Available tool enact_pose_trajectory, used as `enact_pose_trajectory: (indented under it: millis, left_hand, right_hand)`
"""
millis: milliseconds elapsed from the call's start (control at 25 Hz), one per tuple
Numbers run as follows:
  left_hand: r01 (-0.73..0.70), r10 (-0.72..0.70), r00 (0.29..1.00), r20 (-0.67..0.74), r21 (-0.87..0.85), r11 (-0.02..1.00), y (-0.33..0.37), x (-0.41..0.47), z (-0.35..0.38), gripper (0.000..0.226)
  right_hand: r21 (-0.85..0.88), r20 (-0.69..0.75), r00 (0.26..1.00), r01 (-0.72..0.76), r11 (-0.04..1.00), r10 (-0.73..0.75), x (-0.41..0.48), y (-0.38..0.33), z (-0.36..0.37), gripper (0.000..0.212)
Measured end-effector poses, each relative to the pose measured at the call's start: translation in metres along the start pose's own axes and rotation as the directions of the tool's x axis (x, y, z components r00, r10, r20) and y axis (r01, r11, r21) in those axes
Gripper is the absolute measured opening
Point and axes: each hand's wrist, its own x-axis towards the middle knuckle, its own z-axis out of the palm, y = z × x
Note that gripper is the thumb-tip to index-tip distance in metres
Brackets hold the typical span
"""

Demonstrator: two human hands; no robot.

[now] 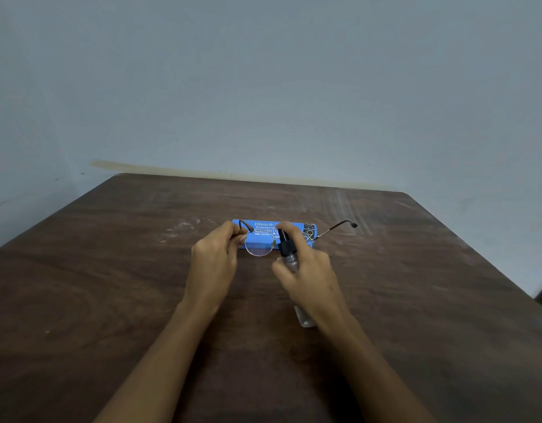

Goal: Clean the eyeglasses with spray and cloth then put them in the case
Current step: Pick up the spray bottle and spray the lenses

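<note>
Left hand (213, 261): raised above the table (111, 285), fingers curled. The thumb and fingertips (237, 237) pinch the eyeglasses (259, 245) at the left end of the frame, where the near temple arm joins it.

Eyeglasses: held clear of the table, directly to the right of the left fingertips. One round lens hangs just beyond those fingertips, in the gap between the two hands. The near temple arm rises and curves over the top of the left fingers. The far temple arm sticks out past the right hand, up and to the right, with its dark tip well clear of that hand. The second lens is hidden behind the right hand.

Case (265, 228): blue, with white print. It lies flat on the table beyond both hands, spanning from the left fingertips to just past the right knuckles. It is closed as far as can be seen.

Spray bottle (284, 245): clear body, black nozzle. The nozzle faces left, just beside the visible lens. The lower end of the body shows below the right wrist.

Right hand (309, 270): wrapped around the bottle body, with the index finger (289, 227) laid over the top of the nozzle.

Wall (263, 87): plain grey-blue, behind the far table edge.
</note>
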Motion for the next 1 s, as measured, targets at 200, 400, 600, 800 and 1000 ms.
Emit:
enact_pose_trajectory:
  millis: [200, 400, 600, 800, 1000]
  left_hand:
    - [0.014, -0.014, 1.0, 0.003, -0.017, 1.0, 0.0015, -0.0004, -0.0009, 0.017]
    - [0.009, -0.009, 1.0, 0.007, -0.009, 1.0, 0.0015, -0.0007, -0.0009, 0.015]
    - [0.014, -0.014, 1.0, 0.007, -0.006, 1.0, 0.0011, -0.0007, -0.0015, 0.02]
    - [0.006, -0.006, 1.0, 0.004, -0.007, 1.0, 0.0024, -0.0012, -0.0021, 0.023]
    - [0.019, -0.019, 1.0, 0.004, -0.034, 0.999, 0.0033, -0.0015, -0.0027, 0.022]
  right_hand:
    - [-0.014, 0.015, 1.0, 0.0, 1.0, 0.0, -0.0005, -0.0003, 0.0, 0.054]
    - [0.001, -0.023, 0.999, 0.024, 1.0, -0.024, 0.0, 0.0009, 0.0022, 0.045]
    - [0.004, -0.035, 0.999, 0.02, 1.0, -0.02, -0.0008, 0.0001, 0.0022, 0.046]
    - [0.013, 0.013, 1.0, 0.012, 1.0, -0.012, -0.0006, 0.0011, 0.0012, 0.056]
    - [0.024, -0.043, 0.999, 0.029, 0.999, -0.028, -0.0029, 0.0, 0.0018, 0.046]
